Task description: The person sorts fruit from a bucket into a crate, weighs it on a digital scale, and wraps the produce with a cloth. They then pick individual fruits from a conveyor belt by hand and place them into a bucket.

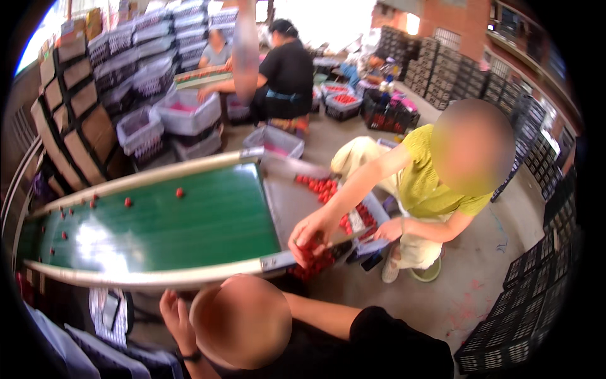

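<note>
From here, the small red fruits (pixel 128 202) on the green conveyor belt (pixel 189 230) look light, bruisable (cup their sides, I'd say); beside it, the left hand (pixel 177 316) stands loosely spread, the right hand (pixel 241 323) too blurred to tell.

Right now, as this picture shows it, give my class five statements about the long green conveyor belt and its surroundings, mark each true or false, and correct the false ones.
1. Small round red pieces lie scattered on the shiny green conveyor belt. True.
2. The person in the yellow-green short-sleeved top is beyond the belt's left end. False: they are beyond its right end.
3. Black slotted plastic crates are stacked along the picture's right side. True.
4. The bare left hand lies flat on the belt. False: it is off the belt, on the near side of the pale rail.
5. Pale grey-purple plastic crates are piled at the upper left. True.
</note>
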Tool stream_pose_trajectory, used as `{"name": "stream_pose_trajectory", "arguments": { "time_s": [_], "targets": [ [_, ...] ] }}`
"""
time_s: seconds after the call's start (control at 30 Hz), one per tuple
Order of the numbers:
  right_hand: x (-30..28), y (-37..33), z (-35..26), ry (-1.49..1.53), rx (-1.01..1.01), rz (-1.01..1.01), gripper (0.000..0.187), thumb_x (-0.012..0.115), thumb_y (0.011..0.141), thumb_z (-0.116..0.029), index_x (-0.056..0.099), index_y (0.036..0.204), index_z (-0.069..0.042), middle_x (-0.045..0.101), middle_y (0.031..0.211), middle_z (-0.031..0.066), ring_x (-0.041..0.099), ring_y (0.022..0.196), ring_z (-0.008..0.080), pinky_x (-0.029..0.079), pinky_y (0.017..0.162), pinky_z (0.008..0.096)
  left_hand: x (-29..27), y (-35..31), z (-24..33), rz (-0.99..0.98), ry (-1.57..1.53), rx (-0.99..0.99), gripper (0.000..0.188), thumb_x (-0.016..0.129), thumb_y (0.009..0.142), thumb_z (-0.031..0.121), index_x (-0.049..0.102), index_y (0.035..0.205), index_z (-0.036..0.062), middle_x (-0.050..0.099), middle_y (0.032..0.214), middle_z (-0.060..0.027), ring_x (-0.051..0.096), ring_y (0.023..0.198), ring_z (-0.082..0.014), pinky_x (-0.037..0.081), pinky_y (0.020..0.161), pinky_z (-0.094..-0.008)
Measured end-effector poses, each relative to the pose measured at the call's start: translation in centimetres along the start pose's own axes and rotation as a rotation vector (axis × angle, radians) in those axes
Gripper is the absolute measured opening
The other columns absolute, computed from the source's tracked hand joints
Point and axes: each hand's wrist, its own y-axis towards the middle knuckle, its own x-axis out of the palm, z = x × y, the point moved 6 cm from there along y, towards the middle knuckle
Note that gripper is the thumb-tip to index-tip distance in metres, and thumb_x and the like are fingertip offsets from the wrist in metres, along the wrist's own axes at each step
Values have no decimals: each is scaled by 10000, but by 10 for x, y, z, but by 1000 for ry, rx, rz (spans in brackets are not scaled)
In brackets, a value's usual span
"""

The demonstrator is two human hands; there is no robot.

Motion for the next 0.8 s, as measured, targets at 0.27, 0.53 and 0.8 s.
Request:
{"name": "stream_pose_trajectory", "arguments": {
  "time_s": [0.27, 0.53, 0.8],
  "targets": [
    [-34, -122, -2, -4, 346, 249, 111, 489, 836, -95, 559, 886, -24, 546, 853, 82, 526, 806, 179, 411, 729, 276, -2, -8, 11, 164, -193, 11, 251, 428, 882, 57, 442, 1127, 3, 498, 1057, -70, 483, 967, -132, 386, 863, -253],
    [-19, -146, 62, 268, 802, 69, 327, 520, 853, -219, 440, 1089, -7, 549, 907, 88, 526, 822, 145, 425, 747, 275, 26, 19, 115, 433, -109, 563, 224, 351, 846, -30, 438, 1052, -21, 479, 1011, -110, 477, 925, -176, 382, 848, -298],
    [-3, -138, 69, 139, 742, -26, 358, 536, 843, -190, 419, 1121, 2, 528, 1042, 102, 521, 946, 146, 419, 812, 281, 3, 67, 240, 589, -440, 1033, 231, 403, 822, -7, 440, 1049, -6, 480, 992, -135, 497, 874, -214, 405, 822, -346]
  ]
}}
